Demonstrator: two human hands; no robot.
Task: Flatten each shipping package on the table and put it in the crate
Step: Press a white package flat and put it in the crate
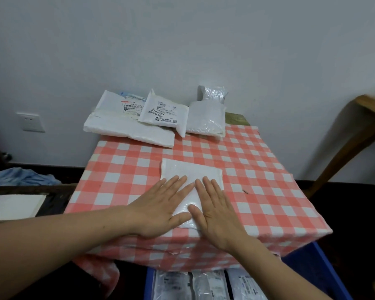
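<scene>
The left hand (160, 208) and the right hand (214, 213) cover the near half of the white package (193, 169), so its near edge and corners are hidden. Below the hands, the blue crate (325, 269) is cut off by the bottom edge and partly hidden by the worktop (268, 169) and the right forearm. The labels on the packages in it (208, 284) are blurred. Beyond the hands, the print on the labelled packages (160, 111) is too small to read. The silver bag (212, 94) stands half hidden behind a grey package (206, 120).
</scene>
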